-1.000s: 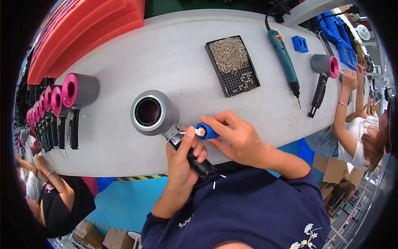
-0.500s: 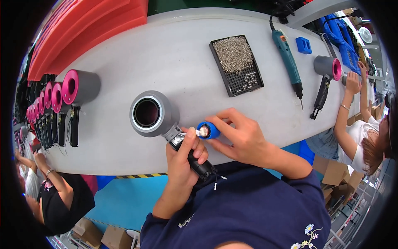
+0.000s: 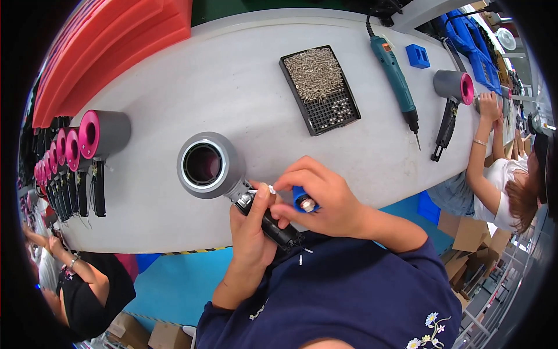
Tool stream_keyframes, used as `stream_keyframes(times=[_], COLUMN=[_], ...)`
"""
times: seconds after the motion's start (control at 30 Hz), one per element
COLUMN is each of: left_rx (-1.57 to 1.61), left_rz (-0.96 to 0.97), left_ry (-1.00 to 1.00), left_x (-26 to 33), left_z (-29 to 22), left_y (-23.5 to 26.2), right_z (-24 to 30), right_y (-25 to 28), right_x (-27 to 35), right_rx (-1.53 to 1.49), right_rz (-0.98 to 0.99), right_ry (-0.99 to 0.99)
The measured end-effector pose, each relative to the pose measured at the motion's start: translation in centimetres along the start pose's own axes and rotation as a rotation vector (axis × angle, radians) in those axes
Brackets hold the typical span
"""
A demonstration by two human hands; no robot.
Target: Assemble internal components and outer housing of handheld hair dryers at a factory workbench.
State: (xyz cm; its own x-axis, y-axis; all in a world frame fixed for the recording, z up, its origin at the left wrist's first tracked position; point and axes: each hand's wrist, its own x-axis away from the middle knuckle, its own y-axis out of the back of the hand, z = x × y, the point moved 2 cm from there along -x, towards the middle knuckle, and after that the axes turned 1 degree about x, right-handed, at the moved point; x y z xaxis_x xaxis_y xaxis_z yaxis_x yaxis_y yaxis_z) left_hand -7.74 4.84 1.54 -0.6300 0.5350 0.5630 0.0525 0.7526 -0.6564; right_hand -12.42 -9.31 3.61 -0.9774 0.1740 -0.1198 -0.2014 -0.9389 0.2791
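Left grip [image 3: 251, 230] closed round the black handle [image 3: 280, 232] of a dryer-shaped unit, thumb lying up toward the neck. Grey round head [image 3: 232, 163] at the far left end of that handle, over the counter [image 3: 232, 75], open ring tipped up toward the wearer. Handle slants near and right, its wired end by the wearer's front; held so, I judge, to bring the neck wiring within reach of both thumbs.

Right grip [image 3: 334, 200] curled on a blue sleeve [image 3: 299, 196], pale core showing at the near end. Sleeve seems tucked back in the fingers to spare index and thumb, which sit at a small white connector [image 3: 271, 189] beside the left thumb. Whether those tips pinch it, cannot tell.

Far side, centre: black screw tray [image 3: 319, 116], loose screws heaped far, some seated in holes near; probably sorted for easy picking. Corded driver [image 3: 396, 78] right of it, bit pointing near, presumably for a quick right-hand reach. Similar pink-ringed units [image 3: 115, 134] lined up at left, likely kept out of the working space.
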Motion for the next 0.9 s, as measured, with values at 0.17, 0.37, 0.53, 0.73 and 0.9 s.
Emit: stream_keyframes(times=[0.17, 0.37, 0.53, 0.73, 0.9], left_rx=[-0.045, -0.055, -0.032, 0.016, 0.043], left_rz=[-0.003, 0.009, -0.002, 0.005, -0.021], left_ry=[0.044, 0.029, 0.045, 0.054, 0.035], left_x=[-0.3, -0.5, -0.4, -0.5, -0.3], left_z=[-0.2, -0.3, -0.7, -0.4, -0.5], left_y=[0.4, 1.6, 1.4, 1.6, 1.5], right_z=[-0.6, -1.6, -2.0, -2.0, -0.8], right_y=[0.0, 0.0, -0.1, 1.0, 0.9], right_x=[-0.9, -1.6, -1.5, -0.9, -0.8], right_rx=[0.229, 0.112, 0.059, -0.145, 0.178], right_rz=[-0.036, 0.050, 0.062, 0.328, 0.209], right_ry=[0.170, 0.154, 0.164, -0.397, -0.032])
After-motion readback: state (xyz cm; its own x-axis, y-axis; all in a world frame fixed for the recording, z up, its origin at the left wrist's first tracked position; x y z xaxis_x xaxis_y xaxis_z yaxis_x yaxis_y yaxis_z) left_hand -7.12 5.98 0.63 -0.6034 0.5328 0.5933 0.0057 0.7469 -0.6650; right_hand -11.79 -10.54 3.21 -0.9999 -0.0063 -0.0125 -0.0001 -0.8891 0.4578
